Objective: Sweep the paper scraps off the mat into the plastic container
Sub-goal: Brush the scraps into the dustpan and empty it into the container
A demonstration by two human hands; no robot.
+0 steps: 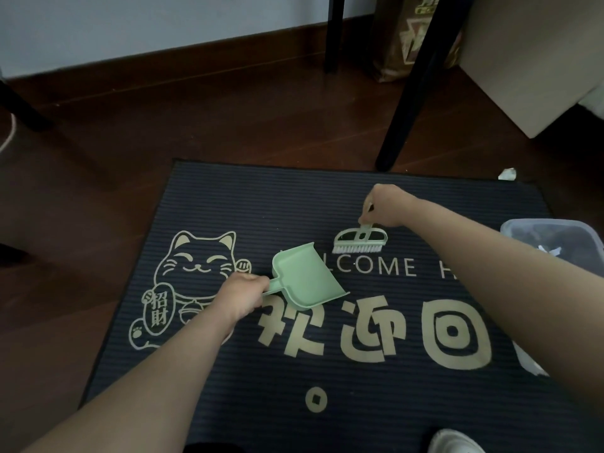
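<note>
- At about 4 o'clock on the mat (pixel 261 204), white paper scraps (pixel 534 366) show just past the right forearm (pixel 490 266), which partly hides them. One more far scrap (pixel 507 174) lies at 1 o'clock, by the mat's far corner where it meets the floor (pixel 163 125).
- At 3 o'clock, on the mat's right edge, sits the plastic container (pixel 523 221), with a few white bits visible inside.
- Just above the mat's centre, toward 12 o'clock, the brush (pixel 359 240) stands bristles-down. The right hand (pixel 382 206) has its grip pinched together on the short handle.
- At 8 o'clock from the brush, the dustpan (pixel 307 276) is tilted with its mouth toward 4 o'clock and looks empty. The left hand (pixel 243 295) has its grip clamped round the handle.
- The middle of the mat looks free of scraps and some are in the container, so the job seems well along. The 4 o'clock bits and the corner scrap are what is left.
- Farther out, a black table leg (pixel 402 109) rises at 12 o'clock and a white shoe (pixel 454 441) shows at 6 o'clock.
</note>
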